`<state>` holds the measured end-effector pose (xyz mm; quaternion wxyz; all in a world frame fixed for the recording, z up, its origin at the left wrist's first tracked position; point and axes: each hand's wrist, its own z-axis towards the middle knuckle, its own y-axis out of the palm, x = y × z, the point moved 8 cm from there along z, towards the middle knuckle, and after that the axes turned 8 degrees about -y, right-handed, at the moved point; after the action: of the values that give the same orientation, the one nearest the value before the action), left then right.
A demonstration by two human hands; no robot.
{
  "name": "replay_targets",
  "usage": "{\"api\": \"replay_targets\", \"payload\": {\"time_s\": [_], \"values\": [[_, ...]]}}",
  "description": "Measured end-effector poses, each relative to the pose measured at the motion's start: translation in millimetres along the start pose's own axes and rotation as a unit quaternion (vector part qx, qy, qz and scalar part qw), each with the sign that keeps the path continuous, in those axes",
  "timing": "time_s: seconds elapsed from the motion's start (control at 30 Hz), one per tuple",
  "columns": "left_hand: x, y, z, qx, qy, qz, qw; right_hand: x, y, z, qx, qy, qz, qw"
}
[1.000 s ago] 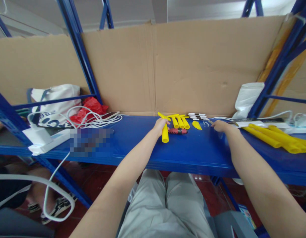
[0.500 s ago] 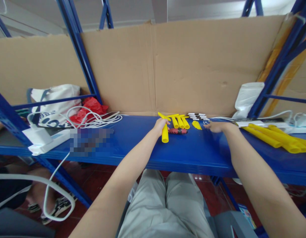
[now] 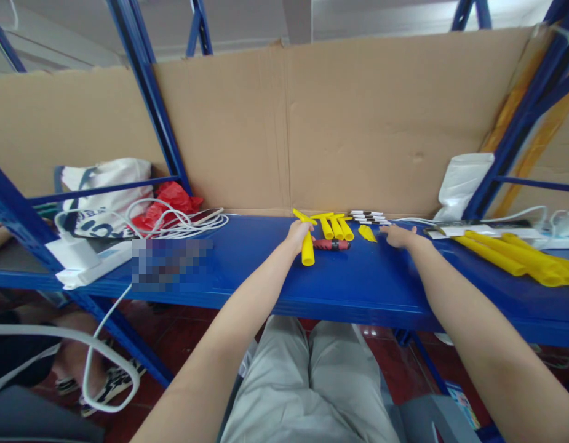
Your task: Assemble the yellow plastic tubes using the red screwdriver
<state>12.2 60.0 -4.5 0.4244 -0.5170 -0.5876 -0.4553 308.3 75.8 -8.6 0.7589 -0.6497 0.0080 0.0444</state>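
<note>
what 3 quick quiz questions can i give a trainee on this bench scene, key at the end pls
1. What does the left hand grip?
a) a white cable
b) a yellow T-shaped piece
c) a red bag

2. True or false: seen from the head camera, the red and black tool lies between the left hand and the right hand.

3. Fill in: the long yellow tubes lie to the ____ of the right hand.

Key: 1 b; 2 true; 3 right
</note>
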Motion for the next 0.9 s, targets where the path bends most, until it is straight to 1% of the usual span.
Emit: {"api": "replay_targets", "payload": {"time_s": [0.07, 0.13, 0.2, 0.27, 0.33, 0.37, 0.43, 0.57, 0.63, 0.73, 0.83, 0.9], "values": [[0.2, -0.9, 0.4, 0.006, 0.001, 0.002, 1.000, 2.2, -8.1, -6.6, 0.001, 0.043, -0.011, 0.999], [1.2, -1.7, 0.5, 0.012, 0.008, 0.010, 1.000, 0.9, -21.0, -12.2, 0.027, 0.063, -0.009, 0.998], [2.6, -2.1, 0.5, 0.018, 0.020, 0.024, 0.999, -5.8, -35.2, -15.7, 0.067, 0.049, 0.008, 0.997], [3.5, -2.1, 1.2, 0.021, 0.032, 0.039, 0.998, -17.0, -46.2, -17.8, 0.099, 0.014, 0.037, 0.994], [3.3, -2.3, 3.3, 0.024, 0.041, 0.051, 0.998, -32.9, -50.8, -19.2, 0.105, -0.033, 0.082, 0.991], [3.0, -2.9, 4.9, 0.027, 0.044, 0.057, 0.997, -42.6, -50.2, -19.8, 0.095, -0.059, 0.109, 0.988], [2.8, -5.5, 8.7, 0.040, 0.052, 0.067, 0.996, -64.6, -44.0, -21.8, 0.053, -0.115, 0.167, 0.978], [4.2, -10.5, 14.0, 0.065, 0.072, 0.089, 0.991, -109.3, -18.7, -30.8, -0.076, -0.208, 0.252, 0.942], [4.0, -11.3, 15.0, 0.068, 0.074, 0.095, 0.990, -125.2, -10.7, -34.5, -0.098, -0.242, 0.261, 0.929], [3.6, -11.7, 16.3, 0.068, 0.077, 0.099, 0.990, -134.3, -5.6, -34.0, -0.085, -0.245, 0.266, 0.928], [3.9, -13.7, 21.1, 0.073, 0.087, 0.108, 0.988, -133.5, -3.3, -33.1, -0.094, -0.224, 0.295, 0.924], [5.1, -17.4, 26.2, 0.086, 0.097, 0.119, 0.984, -129.6, -6.1, -33.7, -0.097, -0.208, 0.328, 0.916]]}}
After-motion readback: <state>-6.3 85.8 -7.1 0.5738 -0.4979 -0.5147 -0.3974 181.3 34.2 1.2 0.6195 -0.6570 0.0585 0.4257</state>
